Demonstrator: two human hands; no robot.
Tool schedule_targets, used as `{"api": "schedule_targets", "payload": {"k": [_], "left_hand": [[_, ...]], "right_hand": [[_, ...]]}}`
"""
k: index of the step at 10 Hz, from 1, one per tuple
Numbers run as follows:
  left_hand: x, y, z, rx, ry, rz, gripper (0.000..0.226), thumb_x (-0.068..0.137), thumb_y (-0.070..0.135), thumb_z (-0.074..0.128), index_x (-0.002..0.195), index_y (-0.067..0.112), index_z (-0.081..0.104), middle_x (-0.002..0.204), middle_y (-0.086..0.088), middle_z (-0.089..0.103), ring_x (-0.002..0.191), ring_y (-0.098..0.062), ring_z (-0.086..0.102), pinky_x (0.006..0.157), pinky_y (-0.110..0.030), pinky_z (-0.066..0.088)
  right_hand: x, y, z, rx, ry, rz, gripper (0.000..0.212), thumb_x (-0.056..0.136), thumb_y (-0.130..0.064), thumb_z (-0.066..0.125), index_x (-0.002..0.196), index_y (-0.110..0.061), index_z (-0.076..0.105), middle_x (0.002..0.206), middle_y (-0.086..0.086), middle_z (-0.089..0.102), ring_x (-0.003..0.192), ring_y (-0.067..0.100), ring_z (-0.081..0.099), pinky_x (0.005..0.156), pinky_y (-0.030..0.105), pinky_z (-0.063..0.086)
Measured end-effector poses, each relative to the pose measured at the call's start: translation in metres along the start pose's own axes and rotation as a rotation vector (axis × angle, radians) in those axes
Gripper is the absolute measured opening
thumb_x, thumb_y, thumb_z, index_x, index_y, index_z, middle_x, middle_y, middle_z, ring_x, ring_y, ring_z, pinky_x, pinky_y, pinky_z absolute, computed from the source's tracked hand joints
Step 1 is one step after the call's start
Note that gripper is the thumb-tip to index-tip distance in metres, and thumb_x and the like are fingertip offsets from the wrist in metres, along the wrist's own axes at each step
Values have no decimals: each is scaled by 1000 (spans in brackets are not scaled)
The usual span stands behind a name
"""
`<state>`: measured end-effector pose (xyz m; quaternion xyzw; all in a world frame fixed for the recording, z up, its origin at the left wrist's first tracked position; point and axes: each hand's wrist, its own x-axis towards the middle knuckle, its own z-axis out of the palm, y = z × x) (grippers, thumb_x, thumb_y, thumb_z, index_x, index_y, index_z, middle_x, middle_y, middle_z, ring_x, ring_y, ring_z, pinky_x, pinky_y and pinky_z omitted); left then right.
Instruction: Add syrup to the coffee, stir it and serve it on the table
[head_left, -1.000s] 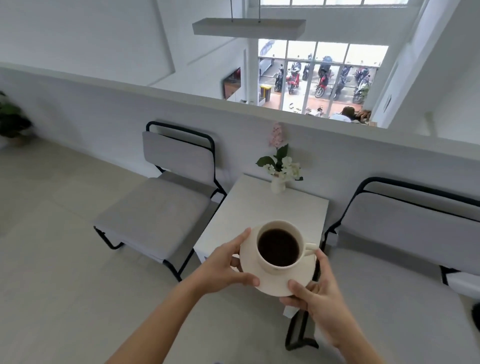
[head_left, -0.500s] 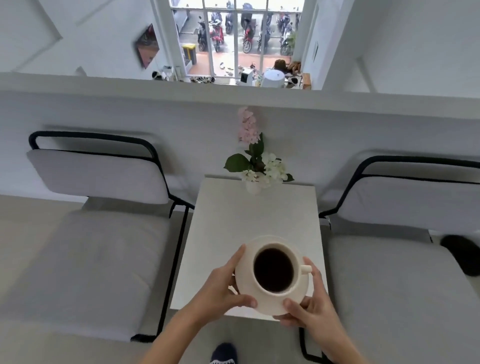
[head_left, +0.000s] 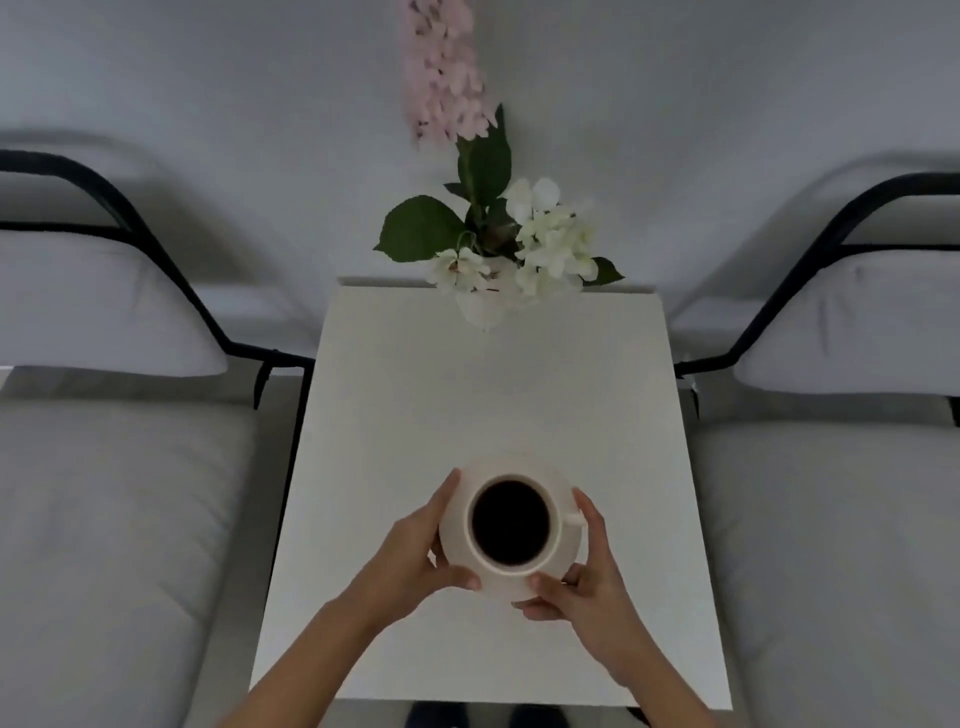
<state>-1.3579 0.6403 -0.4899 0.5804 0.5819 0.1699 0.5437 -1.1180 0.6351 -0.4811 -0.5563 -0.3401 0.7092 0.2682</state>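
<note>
A white cup full of dark coffee stands on a white saucer, its handle pointing right. My left hand grips the saucer's left rim and my right hand grips its right and near rim. Cup and saucer are over the near half of the small white table; I cannot tell whether the saucer rests on the tabletop or hovers just above it.
A white vase with white and pink flowers stands at the table's far edge against the grey wall. Grey cushioned chairs with black frames flank the table, one at the left and one at the right.
I have stepped up to the table and my view has tilted down. Both hands carried the cup and saucer forward from the table's near edge to over its surface.
</note>
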Motion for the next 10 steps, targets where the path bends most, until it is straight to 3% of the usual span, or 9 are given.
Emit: {"api": "schedule_targets", "payload": {"k": [1,3,4,5,6,7,8,9,10], "left_hand": [[21,-25,5,34,-7,-16,117,77,23,86,157,33,3,120,7,61,81,-11,61,73,-16,53],[48,-49,8,62,-22,-69,115,77,21,86,159,28,5,107,13,57,76,7,55,72,-9,47],[55,-52,9,75,-22,-107,114,78,17,85,158,26,5,96,17,51,75,19,55,72,-4,43],[58,-50,9,100,-16,-125,114,79,17,84,159,26,4,94,12,49,77,10,57,72,-3,42],[60,-47,8,175,-37,-126,115,80,23,83,159,25,-1,116,-8,57,95,-16,62,79,-10,39],[62,-51,9,264,-46,-110,118,80,31,82,159,24,-6,133,-12,56,108,-23,57,92,-22,41],[64,-59,12,345,-53,-108,120,81,37,80,158,25,-10,138,-13,55,121,-28,57,105,-37,45],[65,-52,8,398,-48,-110,121,81,39,80,158,26,-12,130,-13,60,116,-30,60,102,-39,47],[56,-44,7,347,-1,-157,120,79,40,81,158,29,-8,106,0,57,98,-19,57,88,-28,44]], "right_hand": [[28,19,-4,-38,5,19,98,84,5,72,143,-52,18,112,27,68,84,48,72,67,39,63],[62,38,-7,-104,-2,23,96,86,5,70,139,-56,18,100,24,71,75,43,75,67,43,64],[71,43,-7,-122,11,32,98,86,5,70,146,-50,15,91,24,72,67,36,74,63,40,63],[73,46,-7,-136,11,40,99,86,5,70,150,-46,13,85,26,72,61,34,73,59,38,62],[73,43,-7,-183,19,51,99,87,3,70,151,-44,11,79,24,72,58,35,73,53,36,60],[72,40,-5,-241,21,71,100,87,0,70,151,-46,8,70,17,70,52,32,71,48,35,59],[71,40,-7,-293,28,46,101,88,-2,69,151,-48,5,68,17,68,48,29,69,47,35,59],[68,39,-1,-375,32,75,105,89,-3,69,152,-49,-2,67,18,66,44,24,65,45,33,58],[61,33,-9,-472,17,87,109,89,-4,68,152,-48,-9,68,19,67,45,19,63,46,29,56]]}}
